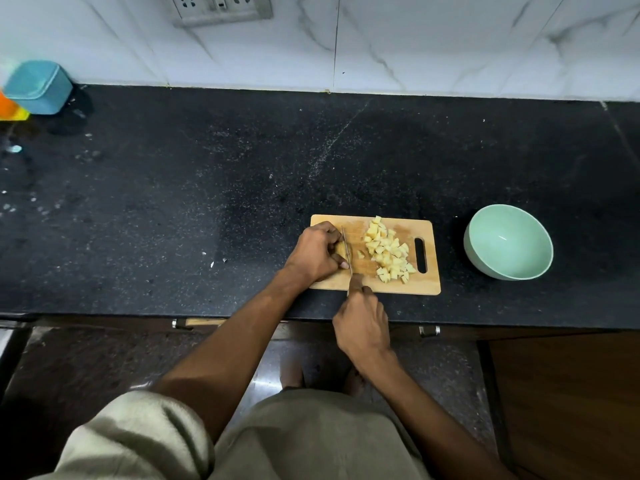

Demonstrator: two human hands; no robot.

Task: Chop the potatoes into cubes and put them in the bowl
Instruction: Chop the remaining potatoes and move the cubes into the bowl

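Observation:
A wooden cutting board (427, 285) lies on the black counter near its front edge. A heap of pale yellow potato cubes (388, 252) covers the board's right half. My left hand (317, 252) presses a potato piece (341, 250) down on the board's left half; the fingers hide most of it. My right hand (363, 327) grips the handle of a knife (347, 251), whose thin blade stands against the potato piece beside my left fingertips. A light green bowl (540, 237) sits on the counter to the right of the board, with nothing in it.
A blue container (38, 86) and an orange-yellow object (10, 107) stand at the far left against the white marble wall. Water drops and small scraps dot the counter's left part (86, 154). A socket panel (221, 8) is on the wall above.

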